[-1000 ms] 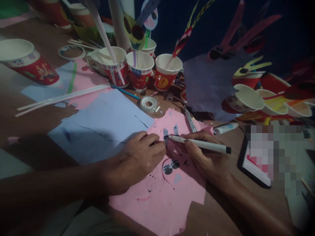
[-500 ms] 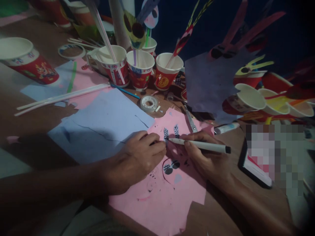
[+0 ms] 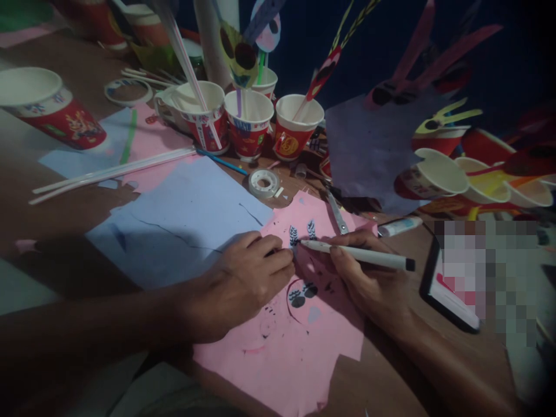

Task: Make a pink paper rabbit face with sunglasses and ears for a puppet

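Take the pink paper sheet (image 3: 278, 376) as your clock: it's thin, ragged-edged and spread on the brown bench (image 3: 369, 370) under your hands. Your right hand (image 3: 373, 284), in from 3, has its fingers closed around a slim white marker (image 3: 369, 256), black at the back end. Its tip is right by a narrow bluish strip (image 3: 293, 234) toward 12, patterned with wavy black scallops. Your left hand (image 3: 247, 272) sits at 10, fingers bunched narrow by the strip's lower end; can't tell if they're pinching it. A roundish pink face (image 3: 303, 296) with dark ovals is mid-sheet. Ring-shaped tape roll (image 3: 252, 183) near 12, creased blue paper (image 3: 191, 208) at 10, slim scissors (image 3: 337, 215) at 1.
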Motion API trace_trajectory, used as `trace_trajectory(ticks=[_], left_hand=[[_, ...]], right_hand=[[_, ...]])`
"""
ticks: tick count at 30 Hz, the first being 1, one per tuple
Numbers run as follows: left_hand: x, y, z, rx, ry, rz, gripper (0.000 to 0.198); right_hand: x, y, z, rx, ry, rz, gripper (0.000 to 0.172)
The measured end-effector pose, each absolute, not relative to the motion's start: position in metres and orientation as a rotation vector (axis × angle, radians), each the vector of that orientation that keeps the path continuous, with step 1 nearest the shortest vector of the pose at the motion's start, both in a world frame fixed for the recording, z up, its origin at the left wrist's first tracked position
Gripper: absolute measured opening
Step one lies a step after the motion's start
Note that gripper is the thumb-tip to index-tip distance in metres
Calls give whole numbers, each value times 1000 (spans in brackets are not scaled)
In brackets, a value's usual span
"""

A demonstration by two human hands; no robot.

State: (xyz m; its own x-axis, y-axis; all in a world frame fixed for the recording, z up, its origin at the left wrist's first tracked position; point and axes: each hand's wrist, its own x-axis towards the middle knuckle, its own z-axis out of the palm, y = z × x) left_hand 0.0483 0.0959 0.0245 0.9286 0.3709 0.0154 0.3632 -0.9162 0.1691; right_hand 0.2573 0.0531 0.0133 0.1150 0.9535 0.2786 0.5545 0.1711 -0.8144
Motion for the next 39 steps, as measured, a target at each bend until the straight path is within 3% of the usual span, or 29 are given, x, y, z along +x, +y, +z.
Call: trace_trajectory(ticks=[6, 16, 39], left_hand=[[48, 96, 23, 2904, 558, 77, 32], [49, 94, 21, 2931, 579, 101, 31], [49, 96, 17, 2890, 562, 240, 27]], right_hand=[[259, 55, 15, -1467, -1729, 427, 5], [259, 56, 10, -1441, -1759, 498, 12], [257, 57, 15, -1492, -1722, 554, 8]])
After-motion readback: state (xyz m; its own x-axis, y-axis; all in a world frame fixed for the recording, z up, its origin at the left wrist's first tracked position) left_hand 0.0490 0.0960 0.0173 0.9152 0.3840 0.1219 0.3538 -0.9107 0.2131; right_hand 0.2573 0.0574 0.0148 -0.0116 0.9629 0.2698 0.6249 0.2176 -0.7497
